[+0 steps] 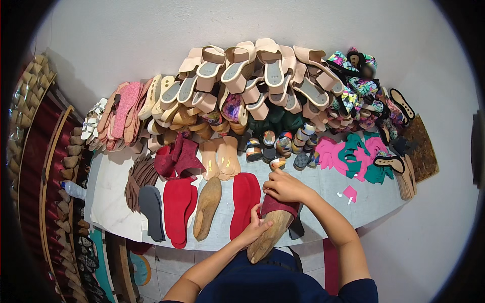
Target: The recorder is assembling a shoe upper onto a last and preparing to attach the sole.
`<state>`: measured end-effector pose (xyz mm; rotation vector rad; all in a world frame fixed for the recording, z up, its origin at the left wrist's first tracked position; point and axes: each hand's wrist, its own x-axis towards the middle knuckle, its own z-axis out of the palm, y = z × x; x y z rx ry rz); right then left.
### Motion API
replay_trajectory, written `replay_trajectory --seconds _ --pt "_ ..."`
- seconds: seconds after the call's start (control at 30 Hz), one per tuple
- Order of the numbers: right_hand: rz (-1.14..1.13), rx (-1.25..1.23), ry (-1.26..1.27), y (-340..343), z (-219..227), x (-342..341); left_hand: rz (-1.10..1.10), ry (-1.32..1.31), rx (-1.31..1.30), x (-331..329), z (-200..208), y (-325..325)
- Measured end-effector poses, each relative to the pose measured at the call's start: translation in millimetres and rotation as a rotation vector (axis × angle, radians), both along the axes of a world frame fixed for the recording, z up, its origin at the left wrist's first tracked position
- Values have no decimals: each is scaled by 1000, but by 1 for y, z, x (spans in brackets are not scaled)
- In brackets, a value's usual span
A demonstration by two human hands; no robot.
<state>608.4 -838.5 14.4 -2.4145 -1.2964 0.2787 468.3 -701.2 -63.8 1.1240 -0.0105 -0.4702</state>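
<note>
A wooden shoe last (275, 231) is held tilted at the table's front edge, close to my body. Around its far part wraps a dark red shoe upper (276, 204). My left hand (257, 230) grips the last from the left side, thumb lying on the wood. Closed over the upper at the far end is my right hand (287, 186); its fingers hide that end. Left of my hands lie red soles (245, 204), a second wooden last (207, 208), more red soles (178, 211) and a dark grey sole (151, 209). A dark piece (297, 226) shows partly behind the held last.
Beige heeled sandals (273, 73) are piled along the wall, with floral sandals (361, 86) to the right. Pink and green cut pieces (348, 154), brown strips (139, 179), dark red uppers (181, 157) and tan insoles (221, 156) lie on the table. Shelves of lasts (70, 161) stand left.
</note>
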Motion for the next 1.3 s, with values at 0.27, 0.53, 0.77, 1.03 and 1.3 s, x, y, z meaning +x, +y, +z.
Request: replay_trajectory --seconds 0.27,0.53,0.77,1.03,1.3 --pt "186 6 63 -10 -8 1 -126 0 83 4 23 0" --pt "105 -107 39 -3 -6 -3 -42 -93 51 -1 9 -1" --pt "112 -164 4 6 -4 7 -100 107 -43 1 2 9" --pt "-372 914 1131 -23 -39 12 -30 156 -279 -4 -14 24" --pt "-128 909 1320 -25 -35 -2 -157 -59 -110 1 1 20"
